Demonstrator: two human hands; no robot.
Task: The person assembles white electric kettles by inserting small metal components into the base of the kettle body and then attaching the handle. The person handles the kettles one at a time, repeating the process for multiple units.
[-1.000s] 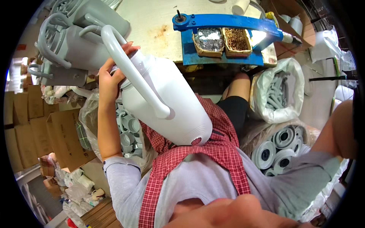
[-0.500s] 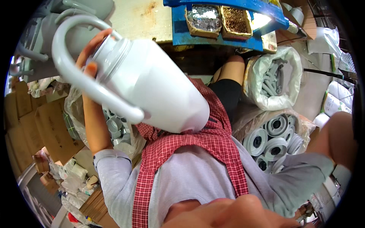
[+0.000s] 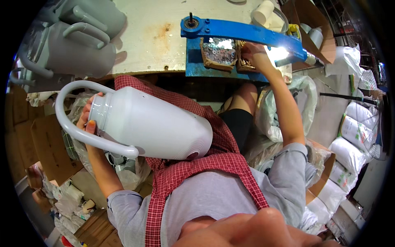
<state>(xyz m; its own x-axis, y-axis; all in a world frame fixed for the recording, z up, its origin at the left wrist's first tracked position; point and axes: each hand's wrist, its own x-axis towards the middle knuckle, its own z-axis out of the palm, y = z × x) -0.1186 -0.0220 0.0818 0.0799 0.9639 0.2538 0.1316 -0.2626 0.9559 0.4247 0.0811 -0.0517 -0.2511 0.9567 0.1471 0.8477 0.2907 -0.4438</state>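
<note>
A pale grey plastic jug body (image 3: 154, 123) with a large loop handle (image 3: 66, 119) lies tilted across my lap against the red checked apron (image 3: 222, 164). My left hand (image 3: 87, 117) is wrapped round its neck, with the thumb on the near side. The jug's base points right, and small holes show in its wall. My right hand (image 3: 257, 55) reaches under the blue machine arm (image 3: 242, 31) into a carton of small brass-coloured parts (image 3: 245, 65). Its fingers are curled down among them; what they pinch is hidden. Beside it sits a carton of small silver washers (image 3: 220, 53).
More grey jugs (image 3: 82, 51) stand at the left of the worktable (image 3: 144, 37). A lamp (image 3: 279, 53) shines by the machine arm. To my right are a plastic-lined sack (image 3: 304, 92), white packed bags (image 3: 358, 127) and a cardboard box (image 3: 325, 24). Flattened cardboard (image 3: 53, 148) lies left.
My right arm has swung from my side to the carton of brass-coloured parts. My left hand has lowered the jug and tilted it flatter across my lap.
</note>
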